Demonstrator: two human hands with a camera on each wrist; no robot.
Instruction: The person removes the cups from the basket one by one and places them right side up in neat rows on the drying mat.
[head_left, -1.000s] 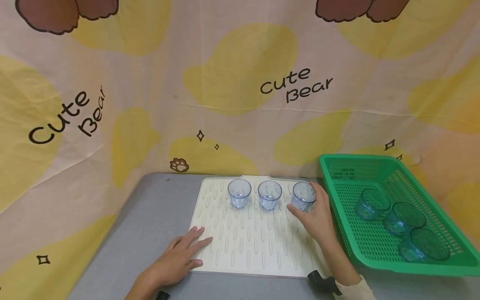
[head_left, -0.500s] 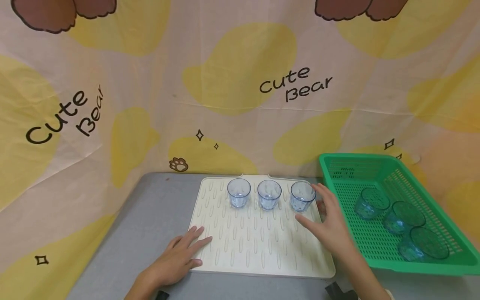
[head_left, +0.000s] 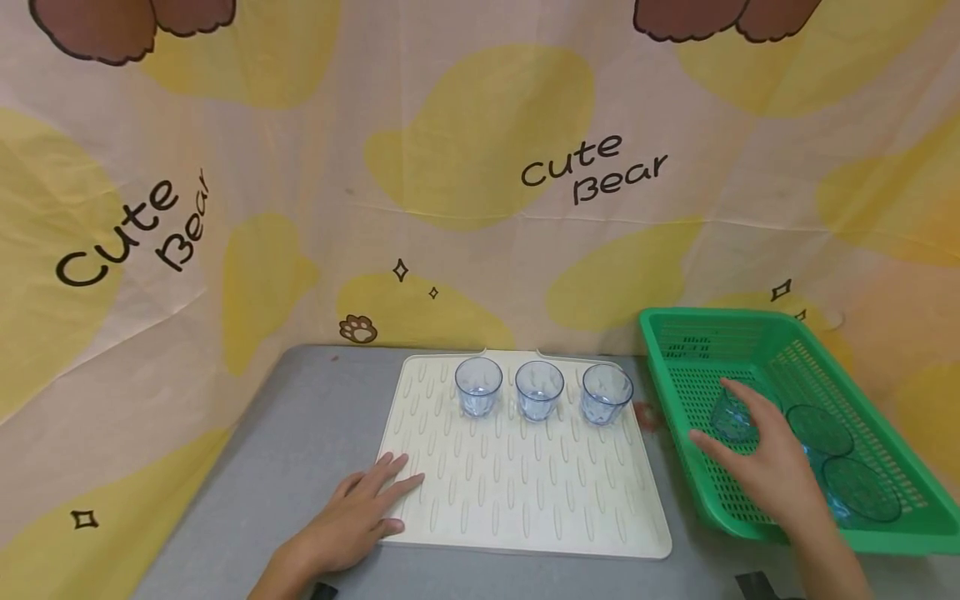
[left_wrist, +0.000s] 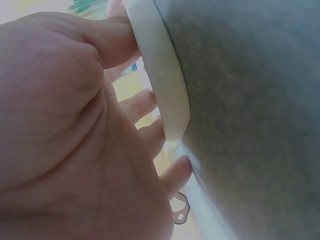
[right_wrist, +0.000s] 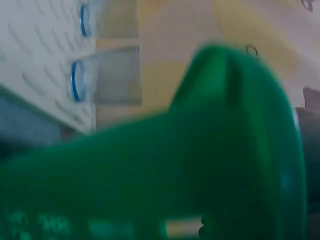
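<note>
Three clear bluish glasses stand upright in a row along the back of a white ridged mat: a left glass, a middle glass and a right glass. My left hand rests on the mat's left front edge with fingers spread. Over the green basket hovers my right hand, thumb and index finger apart, nothing held. Beneath and beside it in the basket are three more glasses, the nearest one partly hidden behind the fingers. The basket wall fills much of the right wrist view.
A grey table carries the mat, with the basket close to its right side. Behind hangs a patterned cloth with yellow patches and lettering, right at the table's back edge.
My right hand has let go of the right glass on the mat and moved right, over the green basket. That glass stays standing in the row. My left hand has not moved.
</note>
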